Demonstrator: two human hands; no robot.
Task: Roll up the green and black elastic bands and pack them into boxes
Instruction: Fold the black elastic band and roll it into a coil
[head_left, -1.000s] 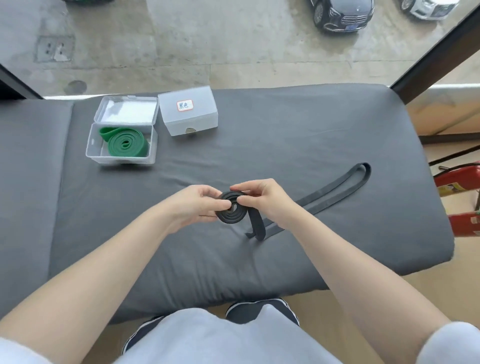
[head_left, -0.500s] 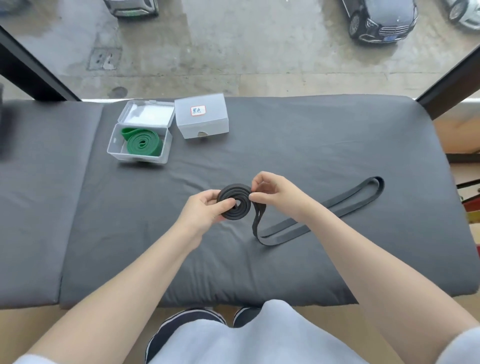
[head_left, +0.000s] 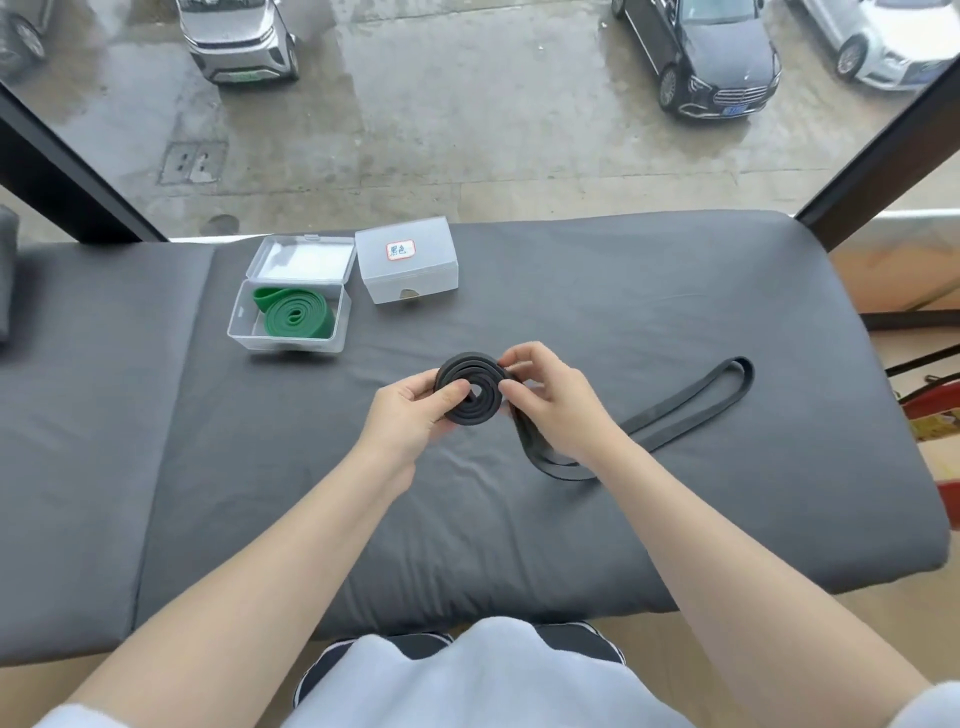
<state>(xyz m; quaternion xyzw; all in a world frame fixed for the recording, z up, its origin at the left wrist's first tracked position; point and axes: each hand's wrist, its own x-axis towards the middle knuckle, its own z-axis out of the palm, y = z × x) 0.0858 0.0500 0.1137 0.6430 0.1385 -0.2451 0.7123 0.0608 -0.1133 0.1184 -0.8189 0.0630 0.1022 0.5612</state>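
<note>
While you roll the flat black rubber elastic band (head_left: 470, 389), you're mid-way through the second half of the task, judging from the head view. Your left hand (head_left: 410, 415) pinches the coiled part, thumb pressed near the coil's centre, fingers curled behind it. Your right hand (head_left: 550, 400) grips the coil's right edge where the loose strap feeds in, fingers curled on the band. Coil is held just above the dark grey padded cushion (head_left: 675, 291); unrolled tail trails right across it, ending in a loop. Rolled green elastic band (head_left: 296, 314) already sits inside the open clear plastic box (head_left: 241, 317), far left. Closed translucent plastic box with the red-bordered label (head_left: 408, 265) stands just beside it, likely for the black one. Next move: wind in the remaining tail, keep tension so the coil doesn't spring loose, then open that lid.
</note>
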